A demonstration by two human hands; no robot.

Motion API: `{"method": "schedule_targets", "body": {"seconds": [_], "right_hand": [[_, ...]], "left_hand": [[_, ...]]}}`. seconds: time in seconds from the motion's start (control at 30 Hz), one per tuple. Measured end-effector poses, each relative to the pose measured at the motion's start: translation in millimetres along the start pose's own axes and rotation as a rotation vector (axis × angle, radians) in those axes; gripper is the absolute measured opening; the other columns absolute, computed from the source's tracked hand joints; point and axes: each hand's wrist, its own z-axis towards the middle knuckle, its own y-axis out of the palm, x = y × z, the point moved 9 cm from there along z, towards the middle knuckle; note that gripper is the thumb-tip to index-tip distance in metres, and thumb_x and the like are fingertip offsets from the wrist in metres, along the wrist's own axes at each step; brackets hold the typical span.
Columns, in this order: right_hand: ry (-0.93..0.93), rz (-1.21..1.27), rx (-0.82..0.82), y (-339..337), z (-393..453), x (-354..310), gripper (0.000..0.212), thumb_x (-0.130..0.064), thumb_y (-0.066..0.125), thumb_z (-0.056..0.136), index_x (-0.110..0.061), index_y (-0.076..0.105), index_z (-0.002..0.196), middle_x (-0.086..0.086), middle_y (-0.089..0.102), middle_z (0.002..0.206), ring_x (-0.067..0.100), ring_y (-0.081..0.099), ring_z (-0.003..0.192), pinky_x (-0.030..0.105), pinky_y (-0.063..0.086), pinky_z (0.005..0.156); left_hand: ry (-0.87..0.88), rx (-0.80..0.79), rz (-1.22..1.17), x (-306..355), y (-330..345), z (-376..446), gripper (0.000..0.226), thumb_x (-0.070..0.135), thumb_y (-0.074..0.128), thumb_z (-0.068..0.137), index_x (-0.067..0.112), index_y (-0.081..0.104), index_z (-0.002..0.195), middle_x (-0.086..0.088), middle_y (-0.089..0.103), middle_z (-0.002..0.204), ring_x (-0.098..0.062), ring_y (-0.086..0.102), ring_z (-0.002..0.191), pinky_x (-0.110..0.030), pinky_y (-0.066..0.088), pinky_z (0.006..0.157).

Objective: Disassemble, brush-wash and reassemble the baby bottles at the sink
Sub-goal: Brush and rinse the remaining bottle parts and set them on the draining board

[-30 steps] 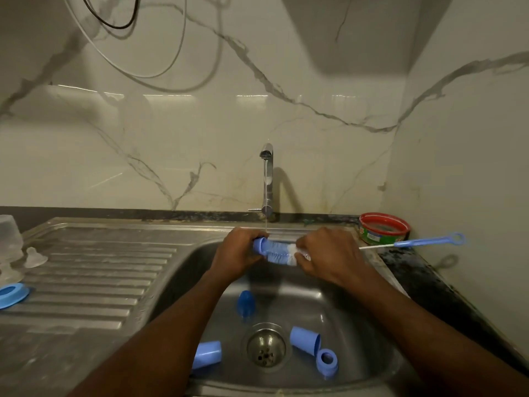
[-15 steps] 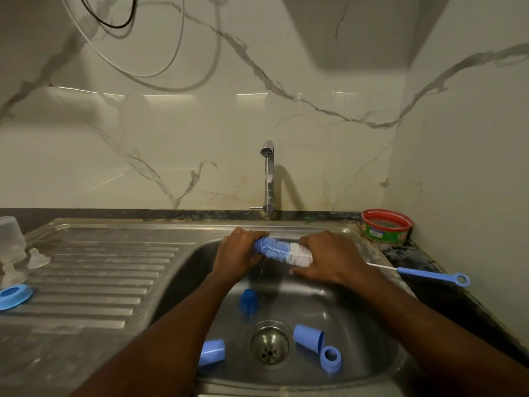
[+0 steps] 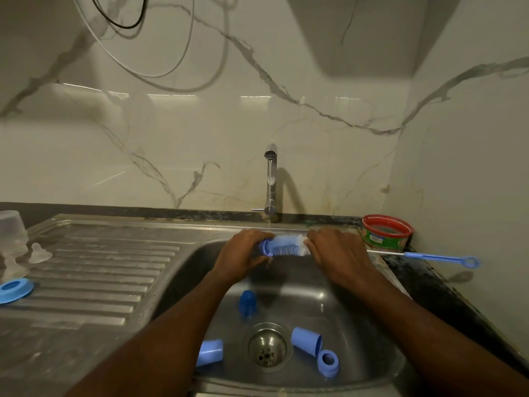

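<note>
The left hand [image 3: 242,253] has its grip curled round a small blue bottle part [image 3: 264,247], held on its side over the sink [image 3: 200,255]. The right hand [image 3: 339,253] closes its grip on the stem of the bottle brush [image 3: 289,245], whose white bristles span the gap between the two hands, their tip touching the blue part's mouth. A thin stream falls from the tap [image 3: 270,179] just behind the grips onto the bristles. The brush's blue handle [image 3: 440,257] sticks out to the right, over the dark table.

Below the grips, in the basin, lie a dark blue cap [image 3: 247,302], a blue cup [image 3: 210,352] left of the drain [image 3: 267,348], another blue cup [image 3: 306,341] right of it, and touching that one a blue ring [image 3: 329,362]. Far left on the draining board sit a clear bottle [image 3: 13,230], a clear teat [image 3: 39,253] and a blue collar [image 3: 15,289]. Right of the grips stands a red-rimmed tub [image 3: 386,233].
</note>
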Motion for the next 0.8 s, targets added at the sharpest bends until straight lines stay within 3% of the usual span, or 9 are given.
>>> {"method": "schedule_targets", "body": {"seconds": [0.1,0.2,0.33,0.4,0.6,0.7,0.8], "right_hand": [[-0.047,-0.002,-0.033,1,0,-8,0.036,-0.059,0.046,0.099,-0.034,0.065,0.117,-0.005,0.070,0.102,0.011,0.056,0.079,0.031,0.046,0.069],[-0.122,-0.016,0.006,-1,-1,-18,0.036,-0.060,0.047,0.098,-0.035,0.065,0.117,-0.006,0.071,0.103,0.013,0.062,0.085,0.030,0.046,0.069],[0.065,-0.039,0.051,3,-2,1,0.030,-0.054,0.049,0.101,-0.033,0.066,0.115,-0.007,0.070,0.100,0.014,0.065,0.088,0.029,0.042,0.067],[0.122,-0.059,0.022,10,-2,6,0.032,-0.057,0.053,0.098,-0.033,0.068,0.113,-0.007,0.070,0.097,0.014,0.065,0.085,0.031,0.047,0.068],[-0.018,0.047,-0.040,6,5,-16,0.036,-0.057,0.061,0.092,-0.035,0.070,0.118,-0.008,0.072,0.100,0.012,0.064,0.086,0.031,0.052,0.074],[0.131,0.061,0.052,-2,1,3,0.036,-0.059,0.057,0.094,-0.035,0.070,0.117,-0.006,0.072,0.098,0.015,0.065,0.088,0.036,0.053,0.079],[0.268,0.021,-0.043,10,-5,21,0.038,-0.059,0.060,0.091,-0.031,0.070,0.115,-0.002,0.072,0.104,0.019,0.066,0.094,0.034,0.052,0.080]], "left_hand": [[-0.057,0.040,0.044,-5,-4,1,0.050,0.040,0.078,0.085,0.028,0.061,0.130,0.004,0.065,0.124,-0.011,0.056,0.113,-0.033,0.048,0.099],[-0.060,-0.012,0.084,-7,1,-3,0.047,0.043,0.079,0.084,0.029,0.064,0.126,0.005,0.067,0.117,-0.008,0.055,0.105,-0.032,0.048,0.095],[-0.055,-0.006,0.008,-7,0,0,0.047,0.044,0.080,0.082,0.029,0.067,0.124,0.005,0.070,0.116,-0.006,0.056,0.103,-0.033,0.050,0.095],[-0.042,0.016,0.055,-3,-2,2,0.046,0.045,0.079,0.083,0.031,0.066,0.124,0.007,0.070,0.116,-0.005,0.055,0.104,-0.033,0.049,0.094],[-0.018,0.017,0.148,-5,-4,-1,0.037,0.046,0.076,0.085,0.030,0.069,0.118,0.006,0.072,0.107,-0.010,0.058,0.099,-0.036,0.050,0.091],[-0.011,-0.010,0.097,0,0,-2,0.041,0.046,0.079,0.083,0.026,0.070,0.118,0.003,0.073,0.106,-0.009,0.059,0.095,-0.037,0.051,0.090],[0.026,0.007,0.234,14,3,3,0.046,0.051,0.077,0.083,0.030,0.067,0.122,0.006,0.070,0.111,-0.011,0.057,0.101,-0.033,0.049,0.089]]}}
